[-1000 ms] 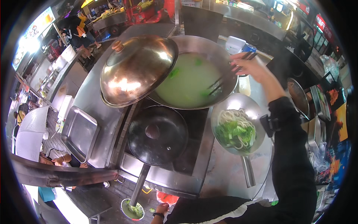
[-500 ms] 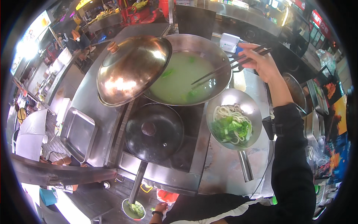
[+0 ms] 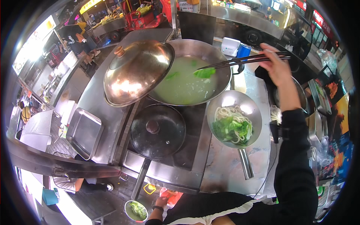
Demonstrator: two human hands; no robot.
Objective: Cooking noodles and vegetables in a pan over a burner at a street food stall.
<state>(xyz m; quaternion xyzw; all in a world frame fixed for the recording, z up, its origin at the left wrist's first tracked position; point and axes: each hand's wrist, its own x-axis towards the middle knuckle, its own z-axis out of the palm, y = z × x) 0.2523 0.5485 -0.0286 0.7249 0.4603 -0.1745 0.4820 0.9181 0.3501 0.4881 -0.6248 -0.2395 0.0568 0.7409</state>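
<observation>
Long dark chopsticks (image 3: 240, 61) are gripped in my right hand (image 3: 279, 69), which is closed to the right of the large steel pan. Their tips hold a piece of leafy green (image 3: 205, 72) at the cloudy broth (image 3: 187, 89) in that pan (image 3: 227, 80). A domed metal lid (image 3: 140, 71) with a wooden knob leans over the pan's left side. Nearer me, a long-handled steel pan (image 3: 257, 112) contains thick white noodles (image 3: 225, 113) and leafy greens (image 3: 230, 125). Low down, my left hand (image 3: 161, 202) is beside a red plastic bag (image 3: 173, 197); its finger closure is unclear.
A black lidded pan (image 3: 157, 131) sits on the stove in front of the large pan. On the left are a rectangular metal tray (image 3: 84, 127) and a curved metal rail (image 3: 67, 167). Below stands a bowl of greens (image 3: 135, 210). A blue can (image 3: 243, 51) stands behind.
My right hand has moved right and slightly down with the chopsticks. Their tips have risen and now hold leafy green. The view has shifted slightly; my left hand remains low.
</observation>
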